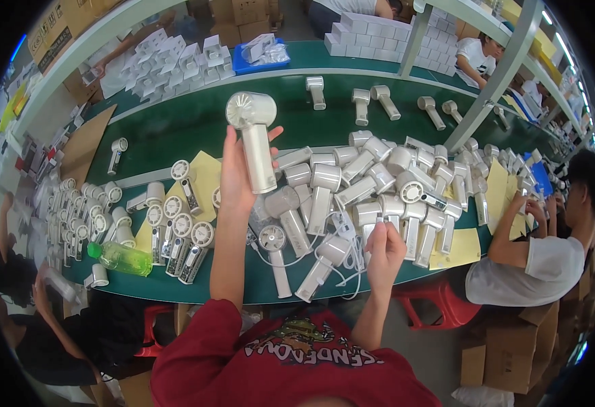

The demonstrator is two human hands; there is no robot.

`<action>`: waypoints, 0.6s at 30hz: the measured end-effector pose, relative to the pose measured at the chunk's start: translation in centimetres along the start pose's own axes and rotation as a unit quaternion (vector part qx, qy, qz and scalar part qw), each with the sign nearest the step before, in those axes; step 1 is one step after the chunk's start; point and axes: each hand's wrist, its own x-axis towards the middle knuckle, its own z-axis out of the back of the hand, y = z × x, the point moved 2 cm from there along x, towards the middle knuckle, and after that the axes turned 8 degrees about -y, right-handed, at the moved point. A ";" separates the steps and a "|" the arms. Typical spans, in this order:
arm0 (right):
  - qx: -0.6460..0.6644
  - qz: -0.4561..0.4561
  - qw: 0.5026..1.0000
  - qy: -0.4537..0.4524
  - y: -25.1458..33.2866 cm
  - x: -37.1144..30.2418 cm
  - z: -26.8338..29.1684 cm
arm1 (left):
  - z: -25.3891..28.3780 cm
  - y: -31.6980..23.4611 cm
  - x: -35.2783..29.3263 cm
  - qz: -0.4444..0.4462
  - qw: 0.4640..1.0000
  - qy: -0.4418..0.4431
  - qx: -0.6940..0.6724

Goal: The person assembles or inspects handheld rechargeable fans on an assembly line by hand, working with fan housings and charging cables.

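Left hand (235, 171) is wrapped around the handle of a white handheld fan (256, 146), raised above the bench (134, 285) with its round head uppermost. To that hand's left, a green plastic bottle (126, 259) and fans with exposed circuitry (192, 258) are crowded near the front edge, so wide swings are best avoided. The grip is best confined to the handle, so that the finned head is not pressed. Beyond the hand, more open room is offered by the green belt (182, 122). To its right, a heaped fan pile (324, 178) is crossed by a white cable (357, 251), which could be snagged. At the pile's front, the right hand (385, 247) is closed, fingers curled in; whether anything is pinched cannot be told. Farther right of it, room is limited by yellow paper (460, 252) and a co-worker's arm (509, 252).
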 end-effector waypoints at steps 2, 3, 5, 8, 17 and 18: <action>0.005 -0.005 1.000 0.001 0.0 0.2 0.1 | 0.4 0.5 0.1 0.002 0.997 -0.056 0.053; 0.003 -0.005 1.000 -0.004 -0.1 0.2 0.2 | 0.6 0.7 0.3 0.002 0.997 -0.056 0.054; 0.004 -0.005 1.000 -0.009 -0.4 0.4 0.4 | 1.2 0.9 1.0 0.003 0.989 -0.086 0.118; 0.009 -0.005 1.000 -0.025 -0.8 0.8 0.8 | 3.0 1.2 2.6 0.015 0.989 -0.056 0.136; 0.012 -0.026 0.999 -0.047 -2.6 2.0 2.0 | 9.8 1.1 10.8 0.116 0.984 -0.136 -0.011; 0.002 -0.019 0.998 -0.052 -2.6 2.2 1.9 | 10.9 1.4 12.3 0.094 0.978 -0.184 0.027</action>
